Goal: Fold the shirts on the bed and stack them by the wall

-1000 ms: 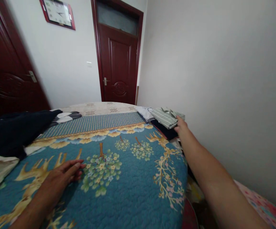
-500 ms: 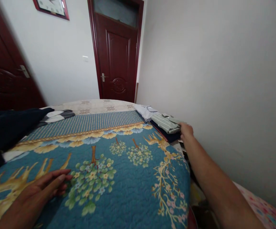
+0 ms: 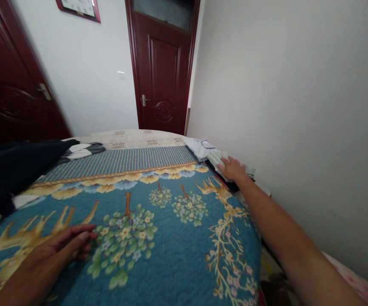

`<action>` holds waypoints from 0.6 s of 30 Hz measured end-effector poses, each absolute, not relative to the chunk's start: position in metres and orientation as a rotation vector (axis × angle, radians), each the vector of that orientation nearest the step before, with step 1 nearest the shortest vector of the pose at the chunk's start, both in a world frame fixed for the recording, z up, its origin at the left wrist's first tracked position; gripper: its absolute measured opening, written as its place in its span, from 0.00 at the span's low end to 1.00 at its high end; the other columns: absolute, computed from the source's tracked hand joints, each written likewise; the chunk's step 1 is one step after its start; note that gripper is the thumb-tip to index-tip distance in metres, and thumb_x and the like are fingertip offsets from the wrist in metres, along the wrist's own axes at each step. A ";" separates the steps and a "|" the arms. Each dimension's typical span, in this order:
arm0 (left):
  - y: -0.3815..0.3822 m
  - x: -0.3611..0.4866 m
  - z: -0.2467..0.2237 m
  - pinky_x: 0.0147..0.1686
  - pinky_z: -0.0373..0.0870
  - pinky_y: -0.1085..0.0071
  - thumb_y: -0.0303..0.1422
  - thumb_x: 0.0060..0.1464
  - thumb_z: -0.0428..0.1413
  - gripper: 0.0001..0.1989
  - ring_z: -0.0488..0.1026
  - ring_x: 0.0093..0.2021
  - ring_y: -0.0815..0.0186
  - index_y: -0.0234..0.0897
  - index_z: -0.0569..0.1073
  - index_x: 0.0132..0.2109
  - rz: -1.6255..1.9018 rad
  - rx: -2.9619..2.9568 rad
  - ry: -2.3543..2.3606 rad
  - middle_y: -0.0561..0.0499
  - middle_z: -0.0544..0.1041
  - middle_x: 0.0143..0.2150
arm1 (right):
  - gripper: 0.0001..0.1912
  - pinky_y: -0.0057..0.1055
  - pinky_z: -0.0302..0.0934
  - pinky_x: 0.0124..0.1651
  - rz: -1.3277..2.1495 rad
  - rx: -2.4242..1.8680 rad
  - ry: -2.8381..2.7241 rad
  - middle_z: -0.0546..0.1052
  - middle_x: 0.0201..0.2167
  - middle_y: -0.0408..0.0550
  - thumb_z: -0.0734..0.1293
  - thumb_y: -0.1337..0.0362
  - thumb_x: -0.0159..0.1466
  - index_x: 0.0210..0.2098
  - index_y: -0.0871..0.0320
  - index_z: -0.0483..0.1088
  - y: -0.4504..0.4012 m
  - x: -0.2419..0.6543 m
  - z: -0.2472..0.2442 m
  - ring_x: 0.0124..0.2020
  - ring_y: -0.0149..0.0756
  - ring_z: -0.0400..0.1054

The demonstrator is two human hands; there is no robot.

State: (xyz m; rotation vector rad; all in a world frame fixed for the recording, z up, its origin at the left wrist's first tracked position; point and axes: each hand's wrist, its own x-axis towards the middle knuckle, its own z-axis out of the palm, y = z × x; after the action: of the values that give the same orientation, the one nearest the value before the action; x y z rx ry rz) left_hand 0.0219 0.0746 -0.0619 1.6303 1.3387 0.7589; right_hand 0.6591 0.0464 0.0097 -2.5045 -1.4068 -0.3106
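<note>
My right hand rests with fingers spread on top of a folded pale green striped shirt at the far right edge of the bed. Under the shirt lies a dark navy folded garment, partly hidden. A white folded garment sits just beyond them. Low on the left, my left hand hovers over or lies on the blue flowered quilt; which one I cannot tell. Its fingers are loosely bent and apart, and they hold nothing.
Dark clothing is heaped on the left of the bed, with a grey and white garment beside it. A bare wall runs along the right. Beyond the bed are a dark red door and another door at left.
My right hand has moved from the shirt's right edge onto its top, its fingers now spread. My left hand stays in about the same place. The view has shifted slightly left.
</note>
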 end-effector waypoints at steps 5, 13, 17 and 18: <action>0.059 0.045 -0.027 0.44 0.81 0.56 0.64 0.42 0.65 0.29 0.82 0.37 0.57 0.51 0.82 0.44 0.788 1.513 1.382 0.58 0.87 0.39 | 0.33 0.70 0.45 0.70 -0.487 -2.565 -1.439 0.56 0.77 0.56 0.51 0.42 0.76 0.73 0.48 0.61 0.040 0.649 -0.016 0.74 0.61 0.51; 0.033 0.060 -0.017 0.30 0.75 0.67 0.49 0.56 0.59 0.20 0.76 0.28 0.63 0.37 0.80 0.44 0.987 1.521 1.238 0.48 0.84 0.35 | 0.38 0.79 0.39 0.65 -0.379 -2.347 -1.415 0.61 0.72 0.73 0.58 0.39 0.69 0.69 0.56 0.70 0.039 0.677 -0.036 0.71 0.75 0.54; 0.045 0.045 -0.026 0.26 0.70 0.71 0.44 0.58 0.56 0.17 0.74 0.25 0.67 0.37 0.80 0.44 1.222 1.477 1.336 0.49 0.83 0.35 | 0.36 0.81 0.31 0.62 -0.236 -2.136 -1.322 0.63 0.69 0.80 0.72 0.42 0.54 0.59 0.51 0.78 0.063 0.704 -0.038 0.72 0.80 0.51; 0.050 0.041 -0.027 0.26 0.70 0.72 0.43 0.58 0.56 0.15 0.74 0.25 0.67 0.37 0.80 0.43 1.283 1.436 1.369 0.49 0.83 0.35 | 0.36 0.80 0.32 0.63 -0.224 -2.023 -1.347 0.62 0.70 0.77 0.73 0.42 0.52 0.57 0.49 0.79 0.065 0.702 -0.032 0.73 0.79 0.49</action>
State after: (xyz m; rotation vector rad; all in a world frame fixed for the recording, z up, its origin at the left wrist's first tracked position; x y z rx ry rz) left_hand 0.0407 0.0500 -0.0272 1.4359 1.3685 1.2834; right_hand 0.7022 0.0650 -0.0322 -2.0234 -1.3467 -0.2244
